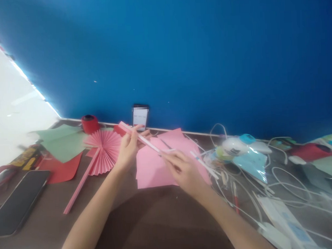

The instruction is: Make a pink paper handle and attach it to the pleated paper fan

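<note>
A narrow folded pink paper strip with a whitish edge runs slantwise between my hands, above several pink sheets. My left hand is closed around its upper part, with a few fingers reaching past behind it. The fingers of my right hand pinch at its lower end. To the left of my left hand lies a pleated pink paper fan. A long pink paper handle extends from the fan toward the front. Blur hides the strip's finer detail.
A phone with a lit screen leans on the blue wall. At left are a dark phone, green paper, red paper and a red roll. White cables and plastic packets clutter the right.
</note>
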Demonstrator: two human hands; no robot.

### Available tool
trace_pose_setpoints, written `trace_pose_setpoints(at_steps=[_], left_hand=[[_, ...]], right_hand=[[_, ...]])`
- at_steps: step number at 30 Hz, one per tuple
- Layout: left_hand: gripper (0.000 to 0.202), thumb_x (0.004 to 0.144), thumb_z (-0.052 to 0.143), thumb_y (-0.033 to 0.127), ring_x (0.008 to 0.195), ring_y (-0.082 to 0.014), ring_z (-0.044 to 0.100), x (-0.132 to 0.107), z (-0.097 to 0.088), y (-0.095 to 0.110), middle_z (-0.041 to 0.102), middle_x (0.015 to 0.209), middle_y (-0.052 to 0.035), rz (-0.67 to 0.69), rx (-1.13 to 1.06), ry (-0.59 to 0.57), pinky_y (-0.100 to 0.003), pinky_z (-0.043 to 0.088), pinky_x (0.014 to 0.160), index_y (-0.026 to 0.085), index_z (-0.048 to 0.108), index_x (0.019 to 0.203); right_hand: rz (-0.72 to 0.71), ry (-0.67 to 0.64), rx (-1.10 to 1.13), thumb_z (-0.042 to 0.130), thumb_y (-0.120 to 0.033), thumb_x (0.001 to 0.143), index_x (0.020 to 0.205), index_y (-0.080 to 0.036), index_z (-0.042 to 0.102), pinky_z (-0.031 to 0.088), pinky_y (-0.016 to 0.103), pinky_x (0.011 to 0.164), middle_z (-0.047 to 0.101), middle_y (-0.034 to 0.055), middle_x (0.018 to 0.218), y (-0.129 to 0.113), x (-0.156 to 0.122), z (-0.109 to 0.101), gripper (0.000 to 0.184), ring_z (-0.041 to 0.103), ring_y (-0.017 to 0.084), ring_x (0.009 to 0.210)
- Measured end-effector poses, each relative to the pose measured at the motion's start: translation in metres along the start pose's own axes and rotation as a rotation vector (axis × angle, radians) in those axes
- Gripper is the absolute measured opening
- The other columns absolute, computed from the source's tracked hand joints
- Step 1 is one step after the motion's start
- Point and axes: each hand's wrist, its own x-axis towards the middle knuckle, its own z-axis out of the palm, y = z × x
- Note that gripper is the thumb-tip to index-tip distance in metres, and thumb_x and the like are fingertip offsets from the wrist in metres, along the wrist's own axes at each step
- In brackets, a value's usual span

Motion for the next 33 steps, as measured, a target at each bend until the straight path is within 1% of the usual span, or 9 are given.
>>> trace_pose_setpoints(at_steps=[4,6,8,14,19,23,29,31,33], left_hand=[[0.037,0.087,0.042,0.043,0.098,-0.0236,0.063,-0.001,0.002,0.003,0.065,0.105,-0.0147,0.022,-0.026,0.064,-0.042,0.050,0.086,0.017,0.051,0.111],[0.034,0.088,0.041,0.042,0.097,-0.0230,0.063,-0.002,0.003,0.005,0.066,0.103,-0.0144,0.016,-0.036,0.069,-0.042,0.049,0.087,0.016,0.051,0.109],[0.033,0.089,0.041,0.041,0.096,-0.0227,0.063,-0.002,0.003,0.006,0.067,0.101,-0.0144,0.014,-0.037,0.071,-0.041,0.050,0.087,0.016,0.052,0.108],[0.034,0.086,0.045,0.043,0.093,-0.0231,0.065,-0.004,0.006,0.006,0.067,0.101,-0.0137,0.045,0.011,0.106,-0.040,0.052,0.083,0.016,0.054,0.105],[0.033,0.088,0.043,0.042,0.092,-0.0234,0.065,-0.005,0.006,0.006,0.067,0.100,-0.0138,0.060,-0.015,0.112,-0.041,0.052,0.083,0.016,0.053,0.105],[0.033,0.087,0.043,0.042,0.094,-0.0240,0.064,-0.004,0.004,0.006,0.067,0.101,-0.0141,0.108,0.005,0.138,-0.041,0.052,0.083,0.016,0.052,0.104],[0.035,0.087,0.041,0.045,0.093,-0.0238,0.064,0.000,-0.003,0.009,0.067,0.101,-0.0142,0.151,0.049,0.181,-0.040,0.053,0.082,0.017,0.051,0.105],[0.035,0.087,0.041,0.045,0.095,-0.0238,0.064,0.001,-0.006,0.012,0.067,0.101,-0.0140,0.153,0.052,0.184,-0.040,0.053,0.082,0.016,0.051,0.105],[0.036,0.088,0.041,0.044,0.096,-0.0239,0.063,0.001,-0.008,0.016,0.067,0.100,-0.0143,0.148,0.050,0.178,-0.041,0.052,0.084,0.015,0.051,0.107]], right_hand=[[-0.174,-0.008,-0.561,0.038,0.001,0.081,0.121,-0.016,0.054,0.042,0.020,0.051,0.062,0.0080,0.083,-0.001,-0.012,0.000,0.046,0.055,0.011,0.059],[-0.192,0.021,-0.720,0.040,0.003,0.080,0.121,-0.018,0.054,0.039,0.021,0.051,0.062,0.0062,0.078,-0.003,-0.015,0.000,0.048,0.053,0.010,0.056],[-0.194,0.045,-0.787,0.043,0.002,0.080,0.122,-0.018,0.053,0.038,0.021,0.053,0.062,0.0056,0.077,-0.005,-0.015,-0.002,0.047,0.053,0.010,0.058],[-0.104,-0.006,-0.845,0.041,0.005,0.078,0.127,-0.022,0.047,0.037,0.024,0.052,0.063,0.0056,0.077,-0.011,-0.018,-0.009,0.056,0.053,0.011,0.057],[-0.045,-0.071,-0.886,0.041,0.007,0.076,0.137,-0.028,0.030,0.034,0.023,0.046,0.061,0.0041,0.072,-0.014,-0.021,-0.010,0.071,0.051,0.012,0.052],[-0.072,-0.010,-0.970,0.043,0.005,0.077,0.140,-0.031,0.022,0.035,0.022,0.046,0.064,0.0036,0.077,-0.011,-0.021,-0.007,0.075,0.053,0.011,0.052],[-0.284,0.144,-0.850,0.050,0.002,0.078,0.136,-0.022,0.035,0.042,0.021,0.056,0.067,0.0050,0.089,-0.001,-0.023,-0.009,0.065,0.058,0.011,0.064],[-0.321,0.170,-0.827,0.052,0.002,0.077,0.133,-0.020,0.040,0.043,0.021,0.059,0.068,0.0057,0.089,0.003,-0.024,-0.009,0.061,0.060,0.012,0.069],[-0.335,0.197,-0.819,0.052,0.002,0.077,0.132,-0.020,0.042,0.043,0.021,0.059,0.069,0.0066,0.091,0.006,-0.026,-0.008,0.060,0.060,0.012,0.068]])
